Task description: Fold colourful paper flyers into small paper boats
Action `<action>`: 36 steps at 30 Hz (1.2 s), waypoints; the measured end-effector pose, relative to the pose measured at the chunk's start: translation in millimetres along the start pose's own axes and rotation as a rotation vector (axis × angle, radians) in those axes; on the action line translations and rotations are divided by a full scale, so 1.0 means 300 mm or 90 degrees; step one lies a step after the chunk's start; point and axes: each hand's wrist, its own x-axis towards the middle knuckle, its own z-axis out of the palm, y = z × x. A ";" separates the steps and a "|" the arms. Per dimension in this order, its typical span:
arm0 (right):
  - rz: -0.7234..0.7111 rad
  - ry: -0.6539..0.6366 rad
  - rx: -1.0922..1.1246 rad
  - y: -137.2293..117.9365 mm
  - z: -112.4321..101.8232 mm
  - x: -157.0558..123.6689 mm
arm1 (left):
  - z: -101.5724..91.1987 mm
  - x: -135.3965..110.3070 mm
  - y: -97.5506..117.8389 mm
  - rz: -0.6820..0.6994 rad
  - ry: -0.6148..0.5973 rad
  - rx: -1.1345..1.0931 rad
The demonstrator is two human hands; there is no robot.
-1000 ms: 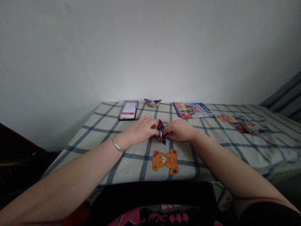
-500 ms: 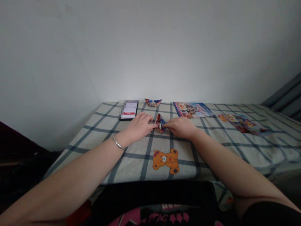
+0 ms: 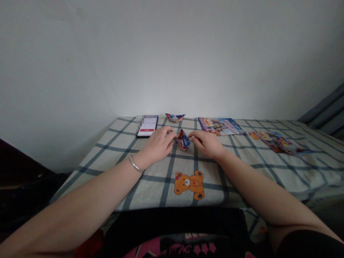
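Note:
A small folded piece of printed paper point(image 3: 183, 141), red, blue and white, sits on the checked bedsheet point(image 3: 150, 179) between my two hands. My left hand point(image 3: 158, 145), with a silver bracelet on its wrist, pinches the paper's left corner with its fingertips. My right hand point(image 3: 206, 142) pinches the right corner, fingers curled together. Both hands rest low on the sheet, a little beyond a printed orange teddy bear point(image 3: 189, 183).
A black phone point(image 3: 146, 126) with a lit screen lies at the back left. A finished folded paper boat point(image 3: 175, 116) sits by the wall. Two colourful printed sheets point(image 3: 220, 125) point(image 3: 279, 142) lie to the right. The bed's near edge runs just before my body.
Both hands have slid away from me with the folded paper. The paper, upright and narrow a second ago, is now pulled wider between my fingertips.

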 end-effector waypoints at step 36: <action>0.395 -0.037 -0.152 0.148 0.032 0.225 | -0.005 0.002 -0.003 -0.018 -0.150 -0.058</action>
